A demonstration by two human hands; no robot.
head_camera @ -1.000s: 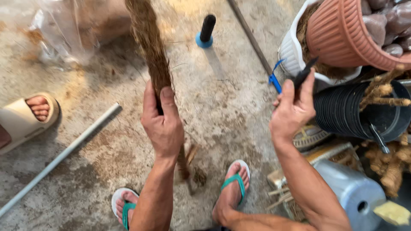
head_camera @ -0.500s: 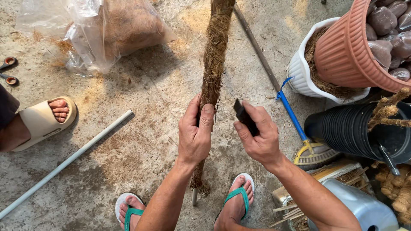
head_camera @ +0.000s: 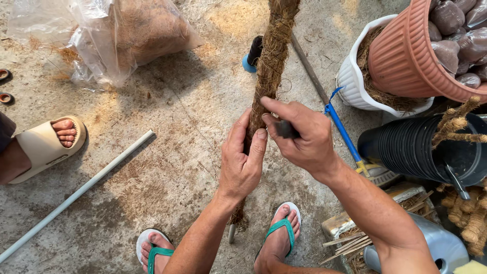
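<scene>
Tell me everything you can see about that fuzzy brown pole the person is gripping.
The coir-wrapped pole is a long stick bound in rough brown coconut fibre, wound in spiral turns. It stands nearly upright on the concrete floor, its bare pale end showing at the bottom between the person's feet. The left hand grips its middle; the right hand, holding a small dark tool, presses against it just above. Its top runs out of view.

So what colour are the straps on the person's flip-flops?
Green straps on white soles, clearest in the head view.
</scene>
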